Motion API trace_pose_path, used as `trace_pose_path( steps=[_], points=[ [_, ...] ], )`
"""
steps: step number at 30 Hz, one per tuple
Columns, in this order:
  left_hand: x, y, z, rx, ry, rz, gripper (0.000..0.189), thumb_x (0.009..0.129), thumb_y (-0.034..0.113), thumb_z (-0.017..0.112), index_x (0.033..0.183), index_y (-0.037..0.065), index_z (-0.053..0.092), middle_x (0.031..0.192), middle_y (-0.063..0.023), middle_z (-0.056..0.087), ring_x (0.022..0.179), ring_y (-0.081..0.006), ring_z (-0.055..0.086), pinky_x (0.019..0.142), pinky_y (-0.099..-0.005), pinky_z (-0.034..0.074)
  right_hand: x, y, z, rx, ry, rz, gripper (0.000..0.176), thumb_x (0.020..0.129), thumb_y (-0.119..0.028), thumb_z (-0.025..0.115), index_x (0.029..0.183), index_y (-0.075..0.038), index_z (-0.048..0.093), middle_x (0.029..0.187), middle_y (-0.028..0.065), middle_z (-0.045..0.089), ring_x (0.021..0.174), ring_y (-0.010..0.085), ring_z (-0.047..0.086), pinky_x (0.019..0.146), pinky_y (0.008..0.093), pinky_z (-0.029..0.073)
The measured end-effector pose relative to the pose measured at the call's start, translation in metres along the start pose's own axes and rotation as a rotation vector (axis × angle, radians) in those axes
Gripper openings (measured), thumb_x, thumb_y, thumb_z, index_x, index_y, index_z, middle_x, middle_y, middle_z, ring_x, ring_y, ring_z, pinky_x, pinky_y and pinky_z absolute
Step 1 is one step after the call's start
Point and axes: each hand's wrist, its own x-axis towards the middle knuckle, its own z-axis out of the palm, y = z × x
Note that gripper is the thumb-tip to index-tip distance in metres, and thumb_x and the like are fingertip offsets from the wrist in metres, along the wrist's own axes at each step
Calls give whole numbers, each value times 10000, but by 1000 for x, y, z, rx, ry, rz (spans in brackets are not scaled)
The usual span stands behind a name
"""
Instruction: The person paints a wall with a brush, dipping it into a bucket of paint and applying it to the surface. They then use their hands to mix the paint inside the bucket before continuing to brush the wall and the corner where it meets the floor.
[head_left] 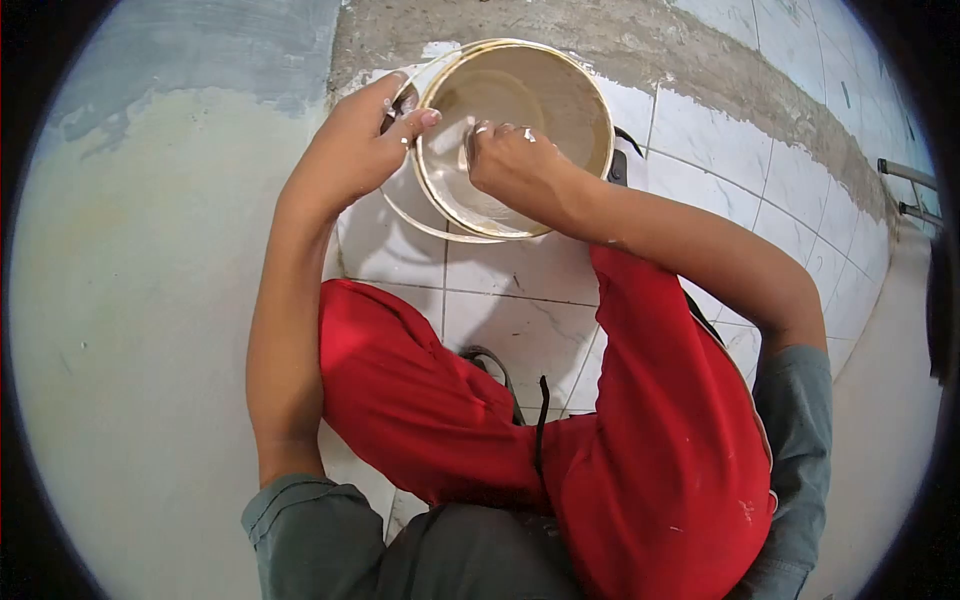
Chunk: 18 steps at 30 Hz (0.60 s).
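A round off-white bucket (603, 140) stands on the tiled floor, its thin handle (410, 222) hanging down around its left side. My left hand (385, 135) is closed at the bucket's left rim, with a dark object partly showing between thumb and fingers; I cannot make out what it is. Inside the bucket's opening, my right hand (520, 165) is closed around a tool of which only a small whitish part (466, 145) shows. White smears mark the fingers of both hands. Pale residue coats the bucket's inner wall and bottom.
White tiles (520, 325) lie under the bucket, with a rough grey cement strip (690, 65) beyond. A partly painted wall (150, 300) rises at the left. Metal bars (908, 175) show at the far right. My red-clothed legs (670, 430) flank the near side.
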Motion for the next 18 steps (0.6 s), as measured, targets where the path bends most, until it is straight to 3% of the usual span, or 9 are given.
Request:
trace_pose_path(
  steps=[5, 8, 9, 11, 15, 18],
  points=[
    [0, -27, -3, 48, -103, -195, 245, 790, 214, 560, 792, -17, 479, 678, -112, 505, 604, -192, 441, 592, -307, 383, -8, 3, -4, 140, -99, -147, 126, 637, -24, 536, 718, 59, 586, 691, 152, 555, 643, 246, 600, 527, 328, 499],
    [1, -35, 6, 44, -117, -154, 271, 787, 244, 565, 787, -15, 485, 674, -105, 503, 604, -186, 456, 592, -305, 392, -12, 11, -20, 142, -189, -150, 93, 668, -48, 563, 730, -9, 620, 755, 139, 596, 693, 251, 611, 592, 345, 493],
    [3, -33, 7, 41, -120, -155, 271, 787, 244, 565, 787, -15, 485, 674, -105, 503, 604, -186, 456, 592, -305, 392, -13, 15, -30, 235, -223, -77, 85, 661, -22, 546, 710, 4, 610, 728, 150, 582, 671, 266, 605, 586, 344, 497],
    [8, -20, 7, 67, -150, -154, 248, 817, 256, 543, 818, 15, 486, 660, -22, 480, 598, -97, 445, 553, -239, 391, -15, 23, -52, 326, -266, -3, 80, 654, 5, 530, 690, 16, 600, 701, 161, 568, 650, 281, 598, 579, 343, 500],
    [18, -15, 16, -5, -90, -187, 281, 809, 287, 553, 847, 14, 498, 661, -20, 484, 601, -96, 455, 561, -240, 400, -20, 34, -62, 339, -175, 88, 65, 659, 12, 528, 695, 27, 580, 729, 172, 552, 711, 285, 593, 596, 340, 497],
    [30, -13, 26, 6, -42, -211, 303, 803, 303, 560, 890, 17, 509, 665, -19, 491, 609, -100, 464, 566, -238, 401, -17, 39, -42, 112, -148, 134, 67, 666, 8, 521, 705, 46, 561, 733, 176, 541, 721, 287, 591, 601, 335, 498]
  ],
)
